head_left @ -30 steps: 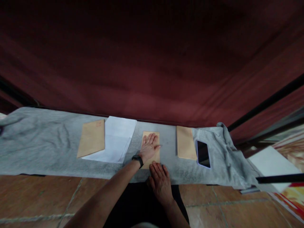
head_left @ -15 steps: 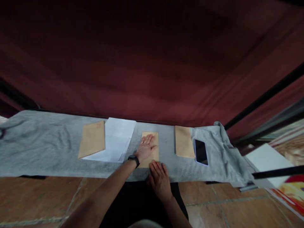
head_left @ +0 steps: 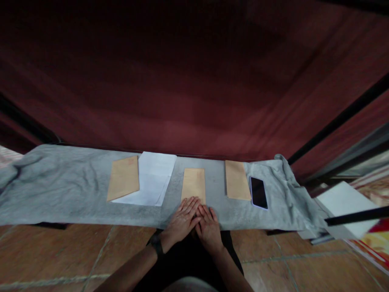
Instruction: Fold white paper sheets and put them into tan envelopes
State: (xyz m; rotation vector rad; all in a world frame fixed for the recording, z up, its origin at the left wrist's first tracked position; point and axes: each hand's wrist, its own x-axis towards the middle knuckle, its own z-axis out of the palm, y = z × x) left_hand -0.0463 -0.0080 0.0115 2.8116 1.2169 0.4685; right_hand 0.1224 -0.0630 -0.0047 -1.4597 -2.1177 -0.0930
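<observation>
A brown paper envelope (head_left: 193, 184) lies upright on the grey cloth in front of me. My left hand (head_left: 184, 215), with a dark watch on its wrist, rests with its stretched fingers on the envelope's near end. Close beside it, my right hand (head_left: 208, 228) lies flat, fingertips at the envelope's lower right edge and touching the left hand. Both hands cover the near edge of the envelope. Neither is seen gripping anything.
Left of the envelope lie white paper sheets (head_left: 154, 178), partly under another brown envelope (head_left: 124, 178). To the right are a brown envelope stack (head_left: 237, 180) and a phone (head_left: 259, 193). Grey cloth (head_left: 75, 186) covers the narrow surface; a dark red curtain (head_left: 182, 101) hangs behind.
My left hand has slid toward me from the envelope's middle to its near end, coming next to the right hand. More of the envelope now shows. The view has shifted slightly.
</observation>
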